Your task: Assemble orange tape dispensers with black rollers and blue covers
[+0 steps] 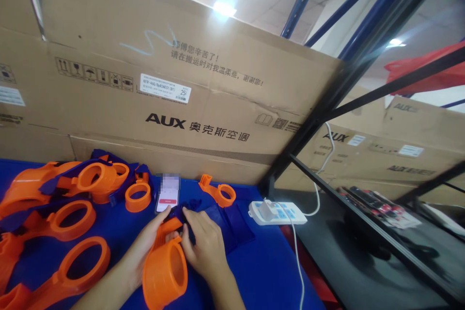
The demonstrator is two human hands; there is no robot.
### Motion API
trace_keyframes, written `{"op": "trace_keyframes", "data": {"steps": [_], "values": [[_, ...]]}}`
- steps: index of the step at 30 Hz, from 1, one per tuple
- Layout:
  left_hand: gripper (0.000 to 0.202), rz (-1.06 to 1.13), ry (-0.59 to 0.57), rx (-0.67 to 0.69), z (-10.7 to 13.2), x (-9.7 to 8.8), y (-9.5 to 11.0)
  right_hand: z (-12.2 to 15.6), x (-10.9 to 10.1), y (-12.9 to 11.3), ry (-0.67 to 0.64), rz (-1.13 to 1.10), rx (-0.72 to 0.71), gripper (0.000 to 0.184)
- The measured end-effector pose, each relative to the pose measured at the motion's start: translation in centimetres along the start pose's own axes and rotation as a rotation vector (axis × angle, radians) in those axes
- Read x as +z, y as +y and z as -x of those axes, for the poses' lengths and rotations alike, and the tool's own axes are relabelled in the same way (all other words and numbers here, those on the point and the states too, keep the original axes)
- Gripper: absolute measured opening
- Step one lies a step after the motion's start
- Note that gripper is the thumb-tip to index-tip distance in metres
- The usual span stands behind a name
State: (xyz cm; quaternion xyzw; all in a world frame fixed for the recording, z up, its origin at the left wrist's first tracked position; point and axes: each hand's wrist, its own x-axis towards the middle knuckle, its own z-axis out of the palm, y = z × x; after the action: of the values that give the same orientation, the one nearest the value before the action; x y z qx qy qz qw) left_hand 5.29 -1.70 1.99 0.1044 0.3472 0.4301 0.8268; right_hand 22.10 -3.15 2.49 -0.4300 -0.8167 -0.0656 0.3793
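Low in the middle of the view, both hands are on an orange plastic tape dispenser [165, 273] with a wide ring and a dark blue part at its far end. My left hand [145, 247] wraps its near side, thumb up by the blue part. From the right, my right hand [207, 242] closes its fingers on the same blue end; its fingertips are partly hidden. Just beyond them lies a phone [167, 193] with a lit screen. A smaller orange tape dispenser [220, 193] rests farther back, and flat dark blue pieces [236, 223] lie right of my right hand.
Several orange dispensers [85, 264] and dark blue parts are heaped on the left of the blue tabletop [261, 271]. A white power strip [278, 212] with a plug and cable sits at the right edge. Behind stands a large cardboard box [203, 101]; a dark metal rack [301, 145] rises at right.
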Motion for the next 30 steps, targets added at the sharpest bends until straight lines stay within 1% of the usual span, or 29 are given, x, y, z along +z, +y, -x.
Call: {"op": "trace_keyframes", "data": {"steps": [3,5,8,12,14,18,20,21,23,25,27,30], "values": [[0.030,0.071,0.025,-0.048,0.2,0.2,0.0,0.1,0.1,-0.2,-0.023,0.042,-0.011,0.041],[0.029,0.082,0.010,-0.062,0.1,0.2,0.0,0.2,0.2,-0.3,-0.041,0.069,-0.011,0.042],[0.026,0.057,0.012,-0.037,-0.4,0.0,0.2,0.3,0.4,-0.4,-0.067,0.084,-0.018,0.046],[0.035,-0.042,0.052,0.044,-0.9,-0.8,0.4,0.5,0.8,-0.1,-0.114,0.058,-0.042,0.049],[0.039,-0.091,0.048,0.058,-0.9,-1.1,0.6,0.6,1.0,0.0,-0.130,0.063,-0.041,0.049],[0.039,-0.205,-0.017,-0.021,-0.3,-1.3,1.7,0.9,1.3,0.0,-0.143,0.063,-0.029,0.051],[0.041,-0.301,-0.011,-0.030,-0.2,-1.3,2.2,0.9,1.4,0.0,-0.137,0.061,-0.023,0.054],[0.041,-0.354,0.001,-0.014,-0.2,-1.2,2.4,1.0,1.4,0.1,-0.130,0.062,-0.022,0.055],[0.041,-0.456,0.012,0.059,-0.3,-1.1,2.5,0.9,1.4,0.2,-0.117,0.059,-0.028,0.055],[0.040,-0.525,-0.014,0.147,-0.4,-1.0,2.3,0.9,1.2,0.3,-0.110,0.052,-0.035,0.056],[0.040,-0.549,-0.045,0.212,-0.3,-1.0,1.9,0.8,1.1,0.4,-0.112,0.036,-0.045,0.057],[0.037,-0.525,-0.055,0.260,0.1,-0.9,1.6,0.8,0.9,0.4,-0.126,-0.001,-0.056,0.062]]}}
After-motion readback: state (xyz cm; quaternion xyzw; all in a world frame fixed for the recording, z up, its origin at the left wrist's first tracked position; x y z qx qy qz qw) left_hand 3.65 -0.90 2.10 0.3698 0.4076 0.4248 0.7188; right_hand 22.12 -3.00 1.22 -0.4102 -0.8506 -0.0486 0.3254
